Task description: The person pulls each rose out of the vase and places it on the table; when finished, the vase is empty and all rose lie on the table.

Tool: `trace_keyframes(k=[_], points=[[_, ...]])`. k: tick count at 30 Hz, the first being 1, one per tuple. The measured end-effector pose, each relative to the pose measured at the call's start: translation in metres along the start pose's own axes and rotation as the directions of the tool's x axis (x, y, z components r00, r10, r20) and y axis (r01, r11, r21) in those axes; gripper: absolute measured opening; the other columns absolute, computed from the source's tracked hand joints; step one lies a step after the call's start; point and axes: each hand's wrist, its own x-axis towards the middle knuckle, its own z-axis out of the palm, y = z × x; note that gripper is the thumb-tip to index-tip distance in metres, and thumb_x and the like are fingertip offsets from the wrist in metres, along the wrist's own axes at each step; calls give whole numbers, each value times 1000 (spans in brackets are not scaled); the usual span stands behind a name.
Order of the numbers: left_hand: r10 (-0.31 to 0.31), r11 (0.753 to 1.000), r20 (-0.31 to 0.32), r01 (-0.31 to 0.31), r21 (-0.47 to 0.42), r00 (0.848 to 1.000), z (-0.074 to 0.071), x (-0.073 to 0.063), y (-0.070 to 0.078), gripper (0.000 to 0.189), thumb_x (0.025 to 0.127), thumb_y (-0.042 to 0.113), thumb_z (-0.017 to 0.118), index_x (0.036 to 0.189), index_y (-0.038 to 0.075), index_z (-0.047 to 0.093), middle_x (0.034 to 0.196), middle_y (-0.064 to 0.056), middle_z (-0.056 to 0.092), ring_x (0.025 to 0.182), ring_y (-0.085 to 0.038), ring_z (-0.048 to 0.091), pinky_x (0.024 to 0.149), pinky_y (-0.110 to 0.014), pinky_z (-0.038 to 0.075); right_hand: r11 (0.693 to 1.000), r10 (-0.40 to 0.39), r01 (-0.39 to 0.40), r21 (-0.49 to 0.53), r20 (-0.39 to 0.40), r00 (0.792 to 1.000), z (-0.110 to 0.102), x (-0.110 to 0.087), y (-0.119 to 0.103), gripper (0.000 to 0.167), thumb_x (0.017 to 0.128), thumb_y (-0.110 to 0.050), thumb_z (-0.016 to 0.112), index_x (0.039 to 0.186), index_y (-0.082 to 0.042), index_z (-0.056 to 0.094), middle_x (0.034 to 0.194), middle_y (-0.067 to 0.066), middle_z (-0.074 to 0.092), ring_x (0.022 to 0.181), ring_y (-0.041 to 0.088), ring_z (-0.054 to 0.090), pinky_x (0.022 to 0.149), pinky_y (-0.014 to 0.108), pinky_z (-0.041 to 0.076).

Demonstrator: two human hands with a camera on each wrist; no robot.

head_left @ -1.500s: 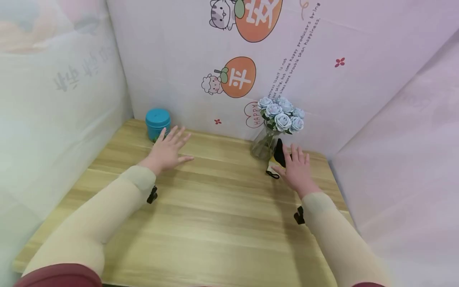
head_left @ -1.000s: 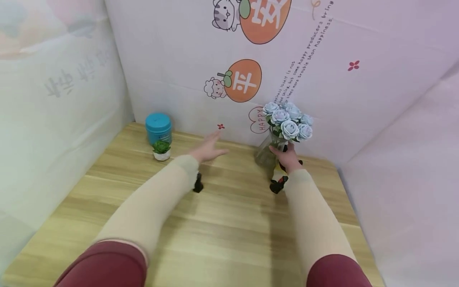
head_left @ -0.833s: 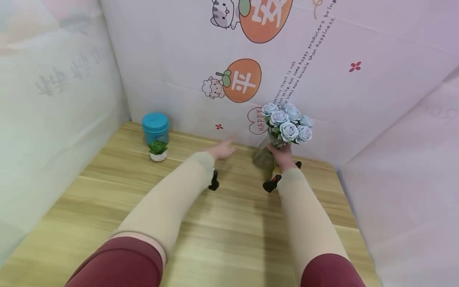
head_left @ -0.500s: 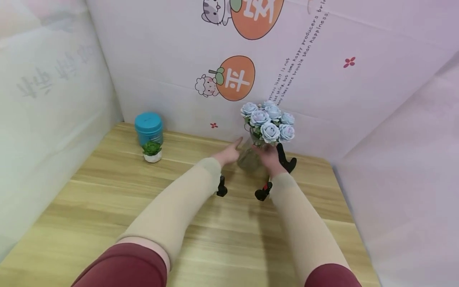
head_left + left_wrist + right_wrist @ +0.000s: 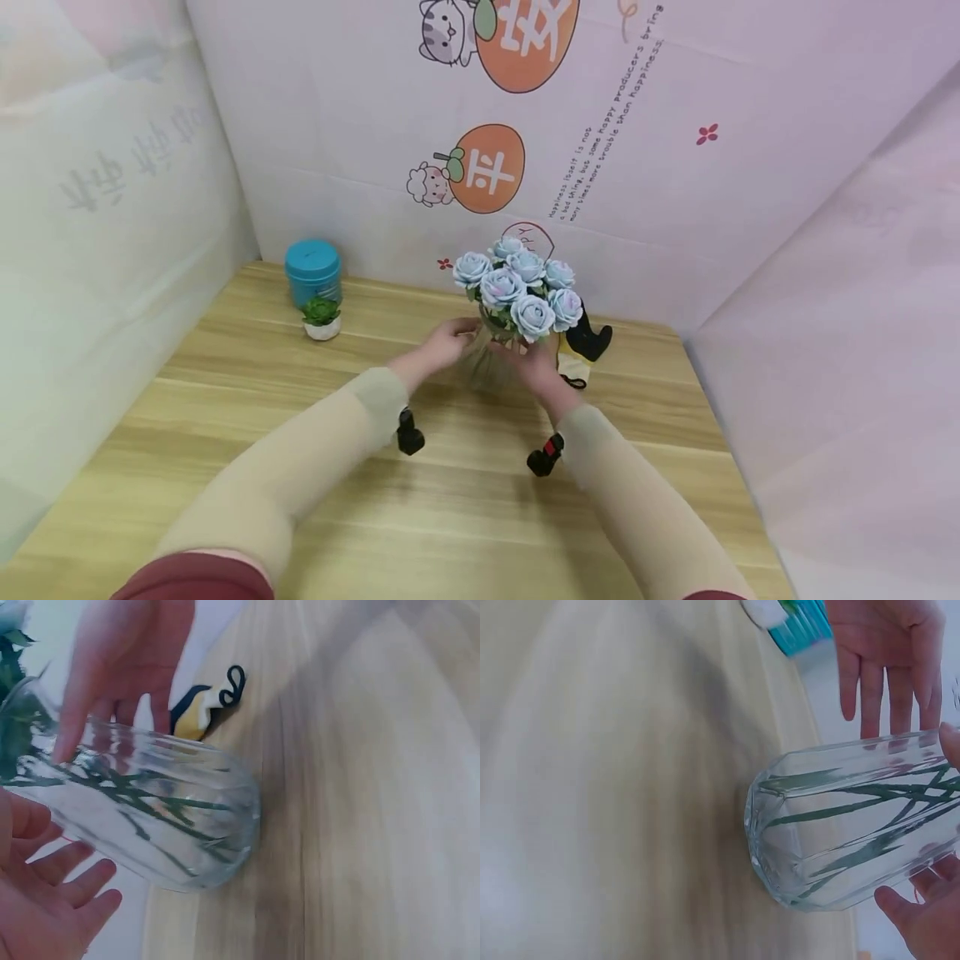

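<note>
The right hand [image 5: 536, 367] is wrapped round the glass vase [image 5: 832, 825] just under its blooms, with the thumb on one side and the fingers on the other. The left hand [image 5: 444, 343] is loose and spread on the vase's opposite side, its fingers nearly straight and grasping nothing; its fingertips overlap the glass in the right wrist view, though whether they press on it is hard to tell. The vase thus lies between the two palms, its lower part reaching out past both hands; whether its base meets the wooden table [image 5: 420, 533] cannot be made out. Green stems [image 5: 832, 810] cross inside the clear glass, and pale blue roses [image 5: 532, 317] crowd above the fingers. Just beyond the right hand, on its outer side, sits a black, yellow and white object [image 5: 587, 342] with a black cord loop. Well apart from the left hand, toward the far left corner, a small potted plant [image 5: 321, 321] stands in front of a blue lidded jar [image 5: 312, 275]. Behind everything rises a pale backdrop [image 5: 337, 125] printed with orange fruit, cartoon animals and lettering.
</note>
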Motion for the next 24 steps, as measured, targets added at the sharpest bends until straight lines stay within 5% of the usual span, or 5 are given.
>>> trace_keyframes(k=[7,13,18,24], points=[[-34,999,-72,36,27,997,-21,-25,18,29,96,1,51,121,-9,62,121,-24,64,111,-36,60,93,-42,51,997,-27,32,-72,59,998,7,-25,-2,69,89,-36,75,147,-22,41,146,2,46,135,25,39,110,48,34],[26,996,-176,-10,92,984,-37,-28,42,18,91,4,61,104,-4,69,105,-18,69,100,-32,64,85,-42,54,999,-31,32,-30,42,999,12,-30,-3,59,91,-33,73,142,-20,46,141,4,49,132,23,41,108,46,37],[46,998,-174,-37,52,984,-34,-28,50,28,87,11,75,113,1,69,110,-12,68,106,-28,61,91,-40,51,998,-65,65,2,15,998,16,-30,1,58,92,-28,73,144,-22,46,143,4,48,134,24,41,105,50,40],[10,1000,-260,-15,-16,966,-27,-26,53,27,86,8,75,111,1,69,107,-12,67,103,-27,60,89,-39,52,998,-66,66,13,-8,998,21,-33,1,61,93,-32,71,146,-30,43,148,-1,44,137,22,36,106,52,39]])
